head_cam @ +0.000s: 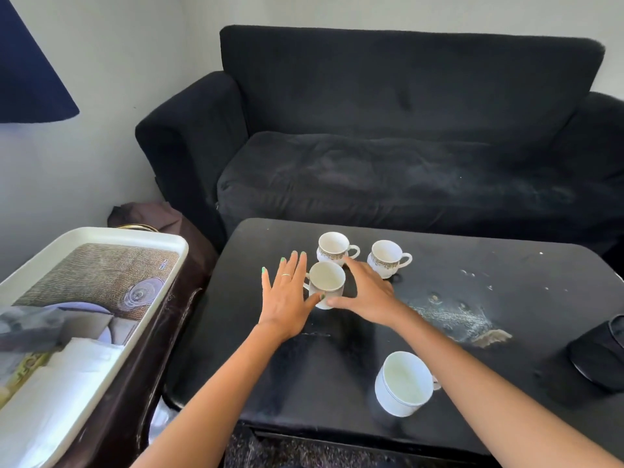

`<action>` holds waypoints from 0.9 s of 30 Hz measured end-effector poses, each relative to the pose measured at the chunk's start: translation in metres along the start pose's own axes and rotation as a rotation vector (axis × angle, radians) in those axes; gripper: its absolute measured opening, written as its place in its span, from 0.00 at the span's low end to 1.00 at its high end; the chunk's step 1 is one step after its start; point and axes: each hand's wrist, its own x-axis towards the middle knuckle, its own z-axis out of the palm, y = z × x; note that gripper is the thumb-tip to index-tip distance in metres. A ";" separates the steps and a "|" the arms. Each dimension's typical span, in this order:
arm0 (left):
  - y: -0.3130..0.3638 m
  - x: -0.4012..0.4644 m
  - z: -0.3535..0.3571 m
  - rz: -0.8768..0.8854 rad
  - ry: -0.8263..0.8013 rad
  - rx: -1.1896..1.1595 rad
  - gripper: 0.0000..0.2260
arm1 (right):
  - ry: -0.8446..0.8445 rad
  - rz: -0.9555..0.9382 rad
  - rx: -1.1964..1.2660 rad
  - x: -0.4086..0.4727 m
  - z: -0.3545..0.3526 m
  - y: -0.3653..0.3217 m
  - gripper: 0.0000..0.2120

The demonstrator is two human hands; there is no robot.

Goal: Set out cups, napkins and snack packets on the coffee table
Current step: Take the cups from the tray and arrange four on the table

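— Cups first: where's the one you're on?

— Third cup (327, 284) stands upright on the surface (472, 417), near side of two patterned cups (332, 248), between my hands. Left hand (287, 298) lies flat beside its handle, fingers straight, thumb touching its wall. Right hand (366, 292) cups the other side, fingers hidden, so I can't tell its hold.

— How to do it well?

— Nudge gently, base flat, handle clear of the neighbours.

— Room?

— Open surface right; a plain cup (403, 383) sits by the near edge. Napkins (84, 359) wait in the tray (101, 233), left.
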 end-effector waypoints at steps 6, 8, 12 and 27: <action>0.025 -0.060 0.005 0.220 0.035 -0.152 0.30 | -0.121 0.080 0.013 -0.077 -0.022 0.038 0.39; 0.041 -0.079 0.009 0.260 -0.064 -0.164 0.30 | -0.207 0.110 0.012 -0.106 -0.028 0.047 0.44; 0.069 -0.104 0.020 0.306 -0.209 -0.171 0.33 | -0.167 0.076 -0.065 -0.149 -0.025 0.056 0.49; 0.089 -0.072 0.032 0.173 -0.139 -0.167 0.32 | 0.012 0.135 -0.053 -0.099 -0.016 0.055 0.38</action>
